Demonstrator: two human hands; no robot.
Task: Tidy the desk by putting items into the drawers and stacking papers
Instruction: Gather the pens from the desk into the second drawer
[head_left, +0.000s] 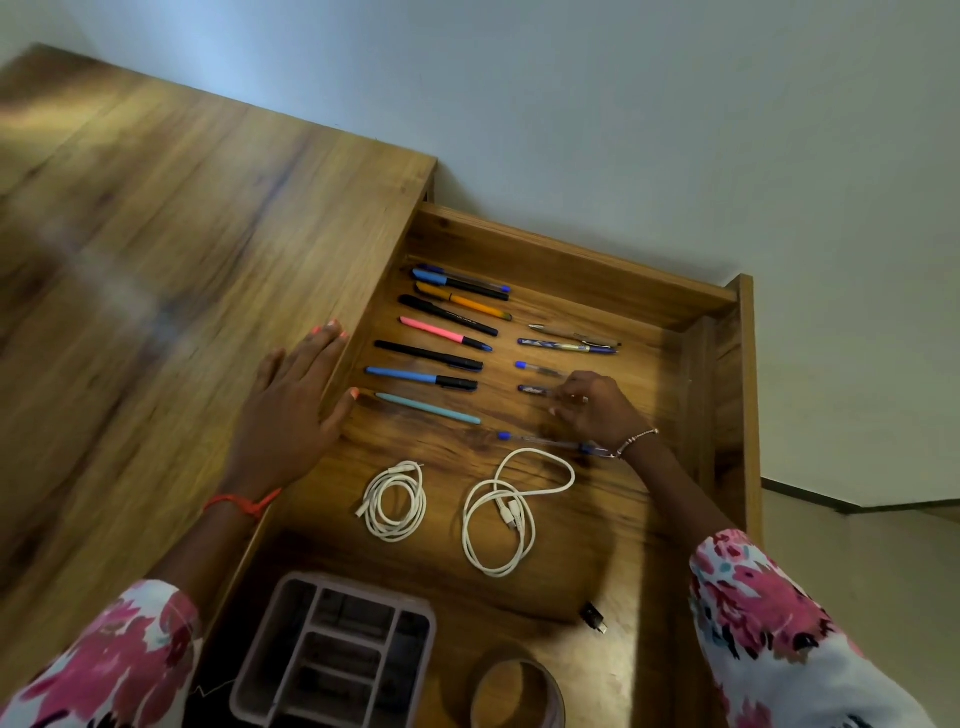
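An open wooden drawer (571, 249) holds several pens laid in two columns. The left column runs from a blue pen (460, 283) at the back to a light-blue pen (428, 409) at the front. My right hand (597, 408) is inside the drawer over the right column, fingertips pinched on a dark pen (532, 388). A clear blue-capped pen (550, 441) lies just below that hand. My left hand (293, 405) rests flat on the desk top (156, 260) at the drawer's left edge, fingers spread.
Two coiled white cables (395, 501) (506, 514) lie in the drawer's middle. A grey divided organiser (332, 654), a tape roll (519, 691) and a small black adapter (592, 618) sit at the front. A pale wall stands behind.
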